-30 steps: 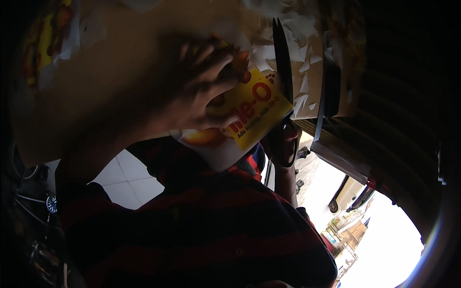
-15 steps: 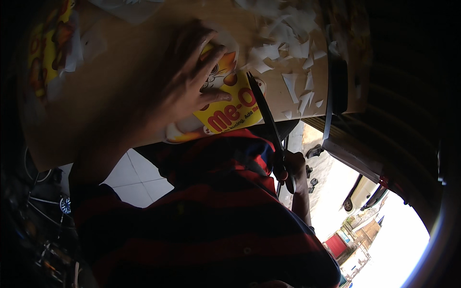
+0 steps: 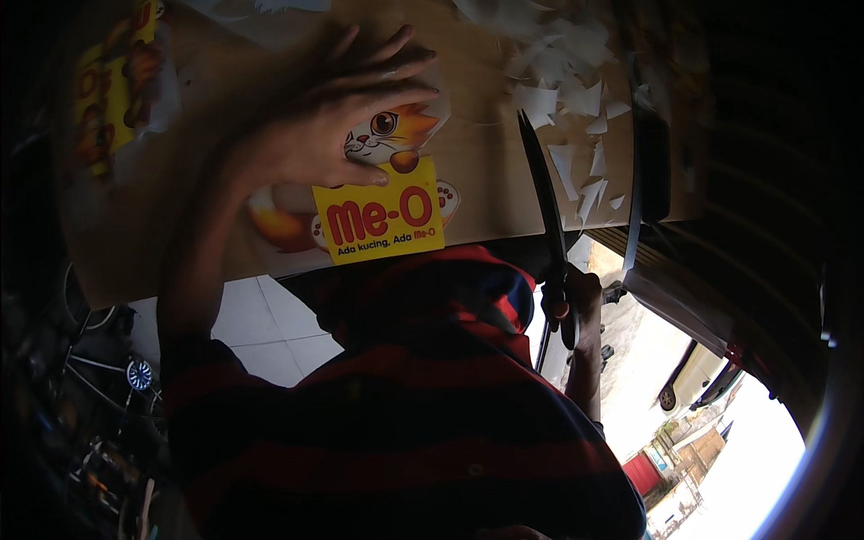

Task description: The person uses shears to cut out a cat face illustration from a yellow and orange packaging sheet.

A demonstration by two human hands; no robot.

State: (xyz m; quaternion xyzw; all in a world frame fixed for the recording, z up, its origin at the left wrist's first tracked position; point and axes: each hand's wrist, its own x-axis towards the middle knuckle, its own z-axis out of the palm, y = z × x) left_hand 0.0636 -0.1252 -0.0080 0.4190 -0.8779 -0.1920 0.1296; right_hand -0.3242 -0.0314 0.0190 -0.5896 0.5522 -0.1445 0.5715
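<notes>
On the wooden table near its front edge lies a cut-out sticker (image 3: 378, 219) of a cartoon cat with a yellow panel and red lettering. My left hand (image 3: 319, 135) rests over its upper left part, fingers stretched out and apart, thumb along the top of the yellow panel. It hides part of the cat's head. My right hand (image 3: 583, 292) is closed round the handles of dark scissors (image 3: 543, 180). Their long blades point up and away, to the right of the cut-out and apart from it. The blades look nearly closed together.
White paper scraps (image 3: 562, 166) lie scattered on the table (image 3: 486, 193) at the right. More yellow cat stickers (image 3: 106, 103) lie at the far left. A pale sheet (image 3: 261, 7) is at the back. A dark strap-like edge (image 3: 650, 162) borders the right side.
The cut-out has turned clockwise, so its lettering is nearly level, and shifted left. My left hand has spread its fingers. The scissors now stand farther from the cut-out. The whole view has shifted slightly.
</notes>
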